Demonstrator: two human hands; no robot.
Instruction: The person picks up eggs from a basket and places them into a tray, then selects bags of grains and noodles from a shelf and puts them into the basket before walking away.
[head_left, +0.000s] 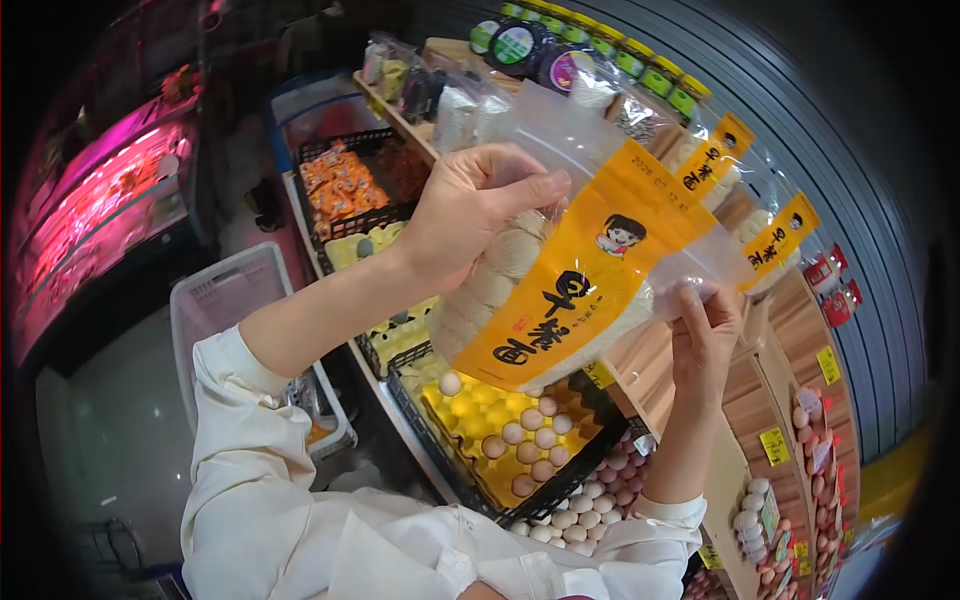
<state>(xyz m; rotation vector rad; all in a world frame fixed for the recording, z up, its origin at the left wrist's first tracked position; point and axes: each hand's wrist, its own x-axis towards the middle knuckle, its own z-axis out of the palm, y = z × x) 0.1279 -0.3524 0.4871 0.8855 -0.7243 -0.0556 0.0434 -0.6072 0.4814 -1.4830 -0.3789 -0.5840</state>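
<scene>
A clear plastic bag of noodles (570, 290) with a broad yellow label hangs tilted in front of me, held up between both hands. My left hand (480, 205) pinches its upper left edge between thumb and fingers. At the right edge, near the top, my right hand (705, 325) is closed on the clear plastic. Pale round noodle bundles show through the bag on both sides of the label. Similar yellow-labelled noodle bags (778, 240) stand on the shelf just behind it.
Below the bag is a black crate (410, 385) with a yellow egg tray (470, 415) and several eggs. More eggs (575, 520) lie nearer me. Orange packets (340, 185) fill another crate. Jars (630, 58) line the upper shelf. A white basket (225, 270) stands at left.
</scene>
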